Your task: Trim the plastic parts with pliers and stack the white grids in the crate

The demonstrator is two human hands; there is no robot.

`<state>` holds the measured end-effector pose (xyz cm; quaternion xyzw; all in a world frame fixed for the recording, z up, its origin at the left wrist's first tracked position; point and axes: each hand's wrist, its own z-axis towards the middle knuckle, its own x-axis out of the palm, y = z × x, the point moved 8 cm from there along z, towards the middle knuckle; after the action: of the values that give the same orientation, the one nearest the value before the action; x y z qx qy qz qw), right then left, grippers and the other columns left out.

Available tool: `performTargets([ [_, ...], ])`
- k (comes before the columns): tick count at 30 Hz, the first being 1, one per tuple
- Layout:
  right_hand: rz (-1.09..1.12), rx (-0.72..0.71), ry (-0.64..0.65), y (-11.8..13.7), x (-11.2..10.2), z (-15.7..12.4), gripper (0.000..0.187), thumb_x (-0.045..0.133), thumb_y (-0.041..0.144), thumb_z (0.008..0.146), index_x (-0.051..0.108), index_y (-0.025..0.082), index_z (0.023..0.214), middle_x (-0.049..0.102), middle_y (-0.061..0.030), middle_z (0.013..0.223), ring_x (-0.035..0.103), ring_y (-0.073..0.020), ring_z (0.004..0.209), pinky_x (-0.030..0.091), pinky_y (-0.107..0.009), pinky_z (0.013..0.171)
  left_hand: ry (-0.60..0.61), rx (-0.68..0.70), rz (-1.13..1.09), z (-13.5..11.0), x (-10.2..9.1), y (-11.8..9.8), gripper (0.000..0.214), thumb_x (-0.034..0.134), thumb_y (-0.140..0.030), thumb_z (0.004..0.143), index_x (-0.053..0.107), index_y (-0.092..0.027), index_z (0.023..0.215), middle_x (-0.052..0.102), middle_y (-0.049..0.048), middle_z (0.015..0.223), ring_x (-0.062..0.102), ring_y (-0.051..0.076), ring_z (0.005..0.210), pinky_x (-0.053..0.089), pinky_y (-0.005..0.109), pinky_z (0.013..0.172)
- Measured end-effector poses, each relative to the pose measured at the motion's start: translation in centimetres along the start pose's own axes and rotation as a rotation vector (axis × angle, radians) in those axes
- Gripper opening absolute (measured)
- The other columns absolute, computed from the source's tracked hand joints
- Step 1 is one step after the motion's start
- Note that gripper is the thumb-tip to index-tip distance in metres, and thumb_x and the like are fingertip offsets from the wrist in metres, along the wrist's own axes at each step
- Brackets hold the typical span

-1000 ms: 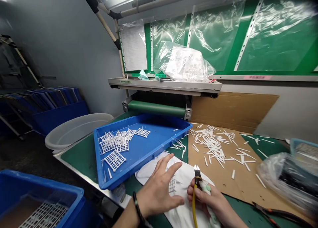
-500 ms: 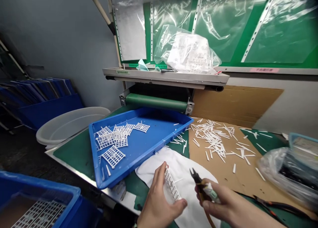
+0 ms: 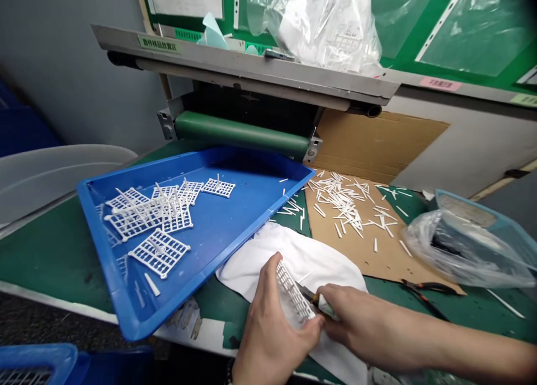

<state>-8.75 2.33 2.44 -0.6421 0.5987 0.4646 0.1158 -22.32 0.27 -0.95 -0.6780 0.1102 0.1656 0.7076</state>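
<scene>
Notably, the left hand (image 3: 272, 312) had a narrow grip on the light, stiff plastic grid (image 3: 293, 295) by its edge, the right hand (image 3: 356, 323) holding side cutters (image 3: 319, 304).

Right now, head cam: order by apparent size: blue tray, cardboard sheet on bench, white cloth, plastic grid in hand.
1. blue plastic tray
2. cardboard sheet and white cloth: look alike, unranked
3. plastic grid: smallest, despite being nearest the camera

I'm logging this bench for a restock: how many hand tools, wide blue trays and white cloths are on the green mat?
Hand tools: 2 (side cutters in the right hand, pliers on the mat)
Wide blue trays: 1
White cloths: 1
Total: 4
</scene>
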Motion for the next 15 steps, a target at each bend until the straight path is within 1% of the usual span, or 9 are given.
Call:
performTargets([
  [2,-0.022,0.022,0.023,0.3,0.0,0.2,0.013,0.05,0.021,0.082,0.058,0.018,0.092,0.061,-0.0092,0.095,0.058,-0.0242,0.089,0.041,-0.033,0.079,-0.04,-0.017,-0.021,-0.1,-0.2,-0.2,0.096,0.071,-0.023,0.061,0.023,-0.026,0.144,0.04,0.0099,0.146,0.042,0.032,0.131,0.039,0.047,0.109],
  [4,-0.033,0.05,0.031,0.4,0.0,0.4,0.014,0.05,0.02,0.082,0.058,0.018,0.092,0.062,-0.0094,0.096,0.058,-0.0239,0.089,0.041,-0.032,0.08,-0.04,-0.026,-0.032,-0.1,-0.2,-0.3,0.095,0.071,-0.023,0.061,0.025,-0.025,0.144,0.042,0.011,0.144,0.044,0.033,0.13,0.04,0.048,0.108],
  [7,-0.015,0.077,0.026,0.7,0.1,0.5,0.016,0.05,0.017,0.08,0.059,0.017,0.093,0.062,-0.0097,0.094,0.059,-0.0233,0.088,0.042,-0.031,0.081,-0.039,-0.029,-0.03,-0.1,-0.1,-0.4,0.096,0.07,-0.021,0.061,0.025,-0.025,0.145,0.042,0.0114,0.145,0.043,0.034,0.131,0.04,0.048,0.108],
  [10,-0.005,0.07,0.005,1.0,0.5,0.7,0.023,0.05,0.014,0.075,0.059,0.016,0.096,0.063,-0.0108,0.093,0.059,-0.024,0.087,0.043,-0.031,0.08,-0.054,-0.024,-0.007,-0.1,0.0,-0.3,0.097,0.069,-0.019,0.06,0.023,-0.025,0.146,0.04,0.0103,0.147,0.042,0.033,0.132,0.042,0.047,0.107],
  [12,-0.011,0.054,-0.031,1.0,0.7,0.9,0.026,0.05,0.012,0.072,0.058,0.016,0.097,0.062,-0.011,0.094,0.059,-0.0243,0.086,0.044,-0.031,0.079,-0.038,-0.049,0.023,-0.2,0.2,0.0,0.098,0.069,-0.02,0.06,0.022,-0.026,0.147,0.039,0.0093,0.148,0.042,0.033,0.132,0.044,0.046,0.105],
  [15,-0.012,0.041,-0.079,0.5,1.2,1.2,0.026,0.05,0.011,0.068,0.057,0.018,0.092,0.061,-0.009,0.091,0.058,-0.0235,0.083,0.044,-0.03,0.077,0.017,-0.105,0.058,-0.4,0.4,0.8,0.099,0.07,-0.023,0.063,0.021,-0.027,0.148,0.04,0.0091,0.148,0.046,0.034,0.129,0.049,0.044,0.1],
])
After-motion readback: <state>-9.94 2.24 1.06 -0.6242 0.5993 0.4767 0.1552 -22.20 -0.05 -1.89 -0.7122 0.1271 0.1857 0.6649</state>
